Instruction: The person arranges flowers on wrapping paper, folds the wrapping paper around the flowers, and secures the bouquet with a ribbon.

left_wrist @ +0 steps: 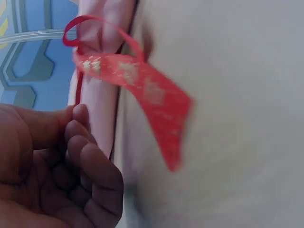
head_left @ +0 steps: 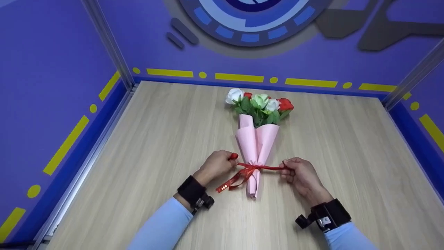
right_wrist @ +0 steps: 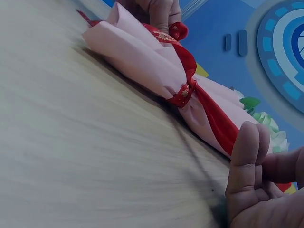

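A bouquet of red, white and pale green flowers (head_left: 260,101) lies on the table, its stems wrapped in pink paper (head_left: 248,141). Round the narrow part of the wrap runs a red ribbon (head_left: 248,169) with pale printed marks. My left hand (head_left: 218,165) pinches one end of the ribbon just left of the wrap. To the right, my right hand (head_left: 303,177) pinches the other end, and that stretch is drawn out sideways. A loose tail of ribbon (left_wrist: 156,95) hangs beside the left hand. The right wrist view shows the ribbon gathered in a knot (right_wrist: 190,88) on the paper.
The wooden table (head_left: 156,139) extends around the bouquet. Blue panels (head_left: 62,86) with yellow marks stand along the back and both sides, joined by metal posts (head_left: 111,45). Each wrist wears a black strap with a small camera (head_left: 207,201).
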### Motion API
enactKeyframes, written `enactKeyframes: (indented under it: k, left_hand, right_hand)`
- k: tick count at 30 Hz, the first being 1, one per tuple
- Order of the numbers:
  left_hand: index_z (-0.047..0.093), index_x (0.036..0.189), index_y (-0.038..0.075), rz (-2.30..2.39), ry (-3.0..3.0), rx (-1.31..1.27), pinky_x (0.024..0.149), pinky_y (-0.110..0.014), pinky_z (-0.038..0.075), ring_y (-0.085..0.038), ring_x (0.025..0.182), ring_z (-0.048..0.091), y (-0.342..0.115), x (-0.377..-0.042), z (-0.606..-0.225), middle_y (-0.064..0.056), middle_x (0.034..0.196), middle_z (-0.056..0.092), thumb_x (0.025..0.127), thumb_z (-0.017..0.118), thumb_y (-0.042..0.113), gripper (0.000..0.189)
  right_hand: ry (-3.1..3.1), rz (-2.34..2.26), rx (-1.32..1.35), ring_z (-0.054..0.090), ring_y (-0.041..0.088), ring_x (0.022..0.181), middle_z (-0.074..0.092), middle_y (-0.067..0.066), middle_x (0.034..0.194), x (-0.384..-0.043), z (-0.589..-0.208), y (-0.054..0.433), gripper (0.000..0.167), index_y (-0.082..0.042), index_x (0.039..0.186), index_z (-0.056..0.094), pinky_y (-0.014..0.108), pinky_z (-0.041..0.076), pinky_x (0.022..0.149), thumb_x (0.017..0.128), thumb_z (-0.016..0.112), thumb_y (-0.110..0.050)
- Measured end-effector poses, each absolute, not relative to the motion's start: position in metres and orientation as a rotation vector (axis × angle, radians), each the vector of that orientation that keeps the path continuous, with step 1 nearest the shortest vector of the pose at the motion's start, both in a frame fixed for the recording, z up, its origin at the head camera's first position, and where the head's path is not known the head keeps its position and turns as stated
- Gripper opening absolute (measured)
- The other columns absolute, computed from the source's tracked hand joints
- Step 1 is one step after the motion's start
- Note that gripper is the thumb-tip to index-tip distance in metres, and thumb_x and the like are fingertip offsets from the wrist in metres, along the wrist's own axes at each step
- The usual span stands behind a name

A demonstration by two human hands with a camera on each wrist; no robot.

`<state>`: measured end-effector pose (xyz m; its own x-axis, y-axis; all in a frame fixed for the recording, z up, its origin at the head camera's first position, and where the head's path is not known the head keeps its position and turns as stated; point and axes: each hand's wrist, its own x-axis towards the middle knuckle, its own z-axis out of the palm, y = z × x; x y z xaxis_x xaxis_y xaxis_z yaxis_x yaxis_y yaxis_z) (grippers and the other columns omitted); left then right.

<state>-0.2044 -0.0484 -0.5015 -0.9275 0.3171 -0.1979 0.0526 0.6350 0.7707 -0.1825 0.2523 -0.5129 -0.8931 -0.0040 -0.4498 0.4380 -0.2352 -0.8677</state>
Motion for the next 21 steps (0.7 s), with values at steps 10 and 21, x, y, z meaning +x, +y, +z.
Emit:
enactKeyframes:
  k: [10, 21]
  left_hand:
    - [0.073, 0.089, 0.011, 1.174, 2.517, 0.434, 0.062, -0.025, 0.039, -0.010, 0.067, 0.049, -0.055, -0.195, -0.501, 0.008, 0.073, 0.055, 0.107, 0.061, 0.041, 0.037]
    - [0.077, 0.088, 0.011, 1.183, 2.476, 0.513, 0.059, -0.022, 0.043, -0.006, 0.063, 0.055, -0.037, -0.180, -0.498, 0.002, 0.075, 0.066, 0.104, 0.069, 0.023, 0.021]
  right_hand:
    - [2.830, -1.538, 0.354, 0.057, 0.015, 0.072, 0.061, 0.009, 0.098, -0.166, -0.505, 0.222, 0.025, -0.003, 0.113, 0.061, 0.025, 0.046, 0.059, 0.102, 0.068, -0.025]
    - [2.814, -1.241, -0.001, 0.050, 0.013, 0.060, 0.057, -0.004, 0.067, -0.151, -0.506, 0.166, 0.027, -0.013, 0.075, 0.066, 0.027, 0.037, 0.053, 0.094, 0.077, -0.029]
